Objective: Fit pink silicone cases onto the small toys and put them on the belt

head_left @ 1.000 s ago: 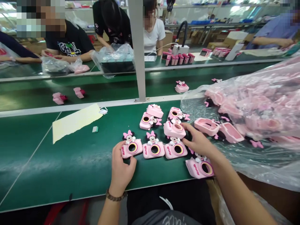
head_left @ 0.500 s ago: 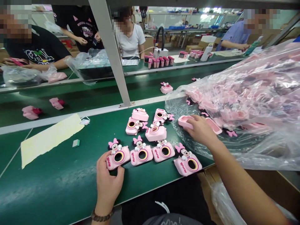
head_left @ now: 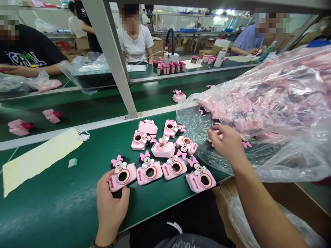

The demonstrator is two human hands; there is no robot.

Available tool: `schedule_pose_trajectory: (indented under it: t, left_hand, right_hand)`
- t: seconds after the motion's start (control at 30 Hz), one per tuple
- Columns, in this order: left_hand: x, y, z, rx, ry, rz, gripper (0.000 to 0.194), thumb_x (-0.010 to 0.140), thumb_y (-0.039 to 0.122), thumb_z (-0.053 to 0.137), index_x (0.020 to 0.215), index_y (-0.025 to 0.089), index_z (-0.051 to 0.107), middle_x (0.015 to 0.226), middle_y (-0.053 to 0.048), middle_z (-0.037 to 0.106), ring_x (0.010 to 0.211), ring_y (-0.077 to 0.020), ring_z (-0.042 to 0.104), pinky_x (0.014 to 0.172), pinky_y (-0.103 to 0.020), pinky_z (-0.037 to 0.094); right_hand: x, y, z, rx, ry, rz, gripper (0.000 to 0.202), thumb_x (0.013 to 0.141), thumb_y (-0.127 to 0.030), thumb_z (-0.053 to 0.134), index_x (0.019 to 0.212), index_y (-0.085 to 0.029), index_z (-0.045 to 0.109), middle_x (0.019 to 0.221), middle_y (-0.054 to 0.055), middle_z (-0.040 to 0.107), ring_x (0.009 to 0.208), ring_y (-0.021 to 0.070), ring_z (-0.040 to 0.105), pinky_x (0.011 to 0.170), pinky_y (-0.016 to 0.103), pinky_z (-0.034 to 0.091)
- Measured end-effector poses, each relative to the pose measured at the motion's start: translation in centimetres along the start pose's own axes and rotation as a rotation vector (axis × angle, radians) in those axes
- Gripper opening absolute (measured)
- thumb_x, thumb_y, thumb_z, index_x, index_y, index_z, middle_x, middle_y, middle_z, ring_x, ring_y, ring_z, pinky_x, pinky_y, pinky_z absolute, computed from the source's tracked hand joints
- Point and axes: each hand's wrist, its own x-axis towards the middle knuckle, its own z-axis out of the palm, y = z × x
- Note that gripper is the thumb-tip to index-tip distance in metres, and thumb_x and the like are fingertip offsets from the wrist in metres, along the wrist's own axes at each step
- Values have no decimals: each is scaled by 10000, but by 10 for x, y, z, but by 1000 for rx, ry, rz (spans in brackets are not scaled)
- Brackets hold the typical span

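My left hand (head_left: 112, 203) grips the leftmost pink camera-shaped case (head_left: 123, 176), fingers on its left side and thumb at its lower edge. Two similar cases, a middle one (head_left: 150, 173) and one beside it (head_left: 174, 168), continue the front row. A separate case (head_left: 201, 179) lies at the right, near the table edge. Behind them several more lie in a loose group, among them a case (head_left: 190, 144) with its mouse figure toward me. My right hand (head_left: 226, 141) is over the mouth of a clear bag (head_left: 196, 129), fingers apart; a pink bow shows beneath it.
The bag bulges with pink cases (head_left: 258, 103) on the right. A yellow sheet (head_left: 41, 160) and a small green-white block (head_left: 72, 162) lie left. A metal post (head_left: 113, 58) rises behind the cases. Pink parts (head_left: 20, 127) rest on the belt beyond the rail; people sit across.
The case from my right hand now lies on the table behind the front row, and that hand has opened over the bag. The view has shifted slightly; my left hand keeps its case.
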Motion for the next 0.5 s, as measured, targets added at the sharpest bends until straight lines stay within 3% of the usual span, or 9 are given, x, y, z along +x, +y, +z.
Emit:
schedule_pose_trajectory:
  t: [0.07,0.13,0.27,0.33,0.5]
  left_hand:
    - [0,1,-1,0,9,-4,531,747,305,571,1258,189,488,1238,-117,538,1163,-296,538,1046,-450,441]
    - [1,0,-1,5,13,0,536,743,310,568,1259,186,488,1237,-120,537,1164,-300,536,1044,-457,441]
    - [2,-1,-1,8,3,13,545,740,322,562,1261,179,488,1229,-126,538,1162,-311,535,1040,-470,438]
    - [2,0,-1,6,0,8,543,743,329,554,1260,179,485,1227,-126,537,1161,-315,535,1034,-474,439]
    - [2,2,-2,8,-6,-16,535,754,343,542,1263,192,479,1243,-127,530,1188,-327,517,1034,-487,431]
  right_hand:
    - [4,16,-2,-212,4,38,478,840,-513,589,1178,-178,622,1144,179,646,1019,352,592,842,443,441]
    - [8,32,4,-345,-71,53,564,813,-534,616,1232,-157,588,1178,212,624,1066,400,556,862,491,411]
    - [20,49,15,-316,-141,-35,373,869,-393,544,1151,-154,593,1060,159,680,1012,342,591,908,462,378]
    - [25,50,13,-250,-197,-24,372,849,-346,558,1170,-161,597,1031,148,693,1003,332,608,907,454,385]
    - [38,39,-2,-32,-266,61,236,852,-271,526,1000,-198,694,810,72,703,761,240,650,729,365,474]
